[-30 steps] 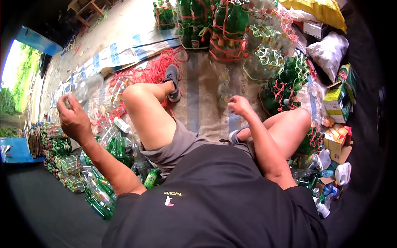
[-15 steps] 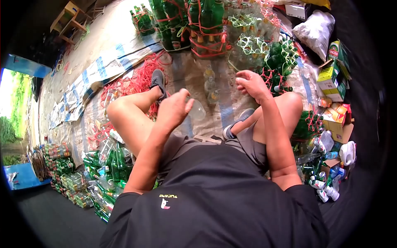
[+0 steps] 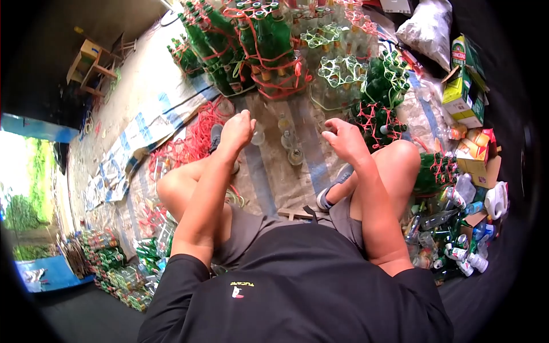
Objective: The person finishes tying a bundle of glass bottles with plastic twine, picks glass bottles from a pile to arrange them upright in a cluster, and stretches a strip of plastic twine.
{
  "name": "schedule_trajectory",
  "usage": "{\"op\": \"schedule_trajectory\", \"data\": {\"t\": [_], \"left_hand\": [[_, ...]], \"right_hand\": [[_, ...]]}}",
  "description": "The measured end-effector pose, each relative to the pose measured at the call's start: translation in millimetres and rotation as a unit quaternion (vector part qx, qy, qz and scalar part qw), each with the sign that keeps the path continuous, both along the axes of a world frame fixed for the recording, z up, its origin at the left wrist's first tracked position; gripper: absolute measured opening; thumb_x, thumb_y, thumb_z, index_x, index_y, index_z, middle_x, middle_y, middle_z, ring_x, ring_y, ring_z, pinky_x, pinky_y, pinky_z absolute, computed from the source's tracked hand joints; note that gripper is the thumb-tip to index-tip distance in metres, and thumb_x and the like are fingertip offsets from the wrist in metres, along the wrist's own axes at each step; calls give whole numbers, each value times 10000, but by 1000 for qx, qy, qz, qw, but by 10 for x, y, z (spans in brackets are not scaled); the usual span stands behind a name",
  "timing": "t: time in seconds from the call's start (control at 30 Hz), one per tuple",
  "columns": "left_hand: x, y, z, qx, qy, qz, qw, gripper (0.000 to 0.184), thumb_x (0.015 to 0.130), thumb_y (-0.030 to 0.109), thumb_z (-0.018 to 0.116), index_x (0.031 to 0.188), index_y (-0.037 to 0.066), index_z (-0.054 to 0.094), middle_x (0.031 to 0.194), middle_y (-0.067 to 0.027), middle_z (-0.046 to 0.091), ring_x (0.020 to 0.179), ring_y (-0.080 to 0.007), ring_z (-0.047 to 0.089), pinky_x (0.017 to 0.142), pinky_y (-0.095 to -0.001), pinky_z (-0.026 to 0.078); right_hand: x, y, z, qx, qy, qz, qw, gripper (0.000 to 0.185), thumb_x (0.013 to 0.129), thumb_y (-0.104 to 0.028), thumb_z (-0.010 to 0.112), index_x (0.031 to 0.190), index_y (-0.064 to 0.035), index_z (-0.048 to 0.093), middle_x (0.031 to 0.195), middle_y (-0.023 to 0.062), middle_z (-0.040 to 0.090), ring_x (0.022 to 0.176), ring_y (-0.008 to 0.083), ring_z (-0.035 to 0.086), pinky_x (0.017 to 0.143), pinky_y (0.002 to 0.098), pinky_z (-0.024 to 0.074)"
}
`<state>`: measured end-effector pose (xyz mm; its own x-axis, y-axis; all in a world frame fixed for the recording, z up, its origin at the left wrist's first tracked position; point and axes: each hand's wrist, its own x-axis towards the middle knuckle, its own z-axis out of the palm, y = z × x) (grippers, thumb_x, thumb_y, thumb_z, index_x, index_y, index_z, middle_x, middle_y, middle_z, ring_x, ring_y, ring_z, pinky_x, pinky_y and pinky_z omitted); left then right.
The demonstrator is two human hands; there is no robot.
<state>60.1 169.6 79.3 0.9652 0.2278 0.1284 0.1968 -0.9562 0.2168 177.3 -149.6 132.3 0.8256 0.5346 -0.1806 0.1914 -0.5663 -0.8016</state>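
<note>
Bottle (image 3: 258,136), partly hidden, shows just beside fingers (image 3: 246,117) of the left hand (image 3: 237,132).

left hand (image 3: 237,132) partly hid a blurred clear bottle (image 3: 258,137); grip couldn't be told. left shoe (image 3: 216,135) was partly covered by the left arm. near the sheet's (image 3: 264,174) far edge, bundled clear bottles (image 3: 366,43) and a white box (image 3: 396,6) ran off the top. can (image 3: 456,252) print was too small.
</note>
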Motion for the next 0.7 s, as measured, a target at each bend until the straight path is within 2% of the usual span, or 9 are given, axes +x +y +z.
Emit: {"op": "schedule_trajectory", "data": {"t": [0.37,0.5,0.7], "left_hand": [[1335,239,-636,-91,42,5,995,347,943,278,633,1137,15,517,963,-272,675,951,-464,638,814,-565,498],[1502,142,-838,-139,69,6,988,380,945,292,621,1176,9,517,1000,-291,678,991,-475,631,833,-578,487],[1572,131,-1203,-119,107,4,987,422,948,294,606,1231,1,495,1013,-302,675,978,-479,634,836,-583,482]], "right_hand": [[72,126,-11,-24,9,5,1000,324,903,-232,674,1161,-37,664,1040,203,714,997,377,672,875,451,531],[93,149,7,-31,37,14,999,329,910,-231,670,1175,-37,652,1049,196,709,1002,381,664,871,460,526],[131,125,6,-40,41,17,998,339,914,-241,671,1189,-44,647,1057,185,709,1016,381,661,877,462,523]]}}
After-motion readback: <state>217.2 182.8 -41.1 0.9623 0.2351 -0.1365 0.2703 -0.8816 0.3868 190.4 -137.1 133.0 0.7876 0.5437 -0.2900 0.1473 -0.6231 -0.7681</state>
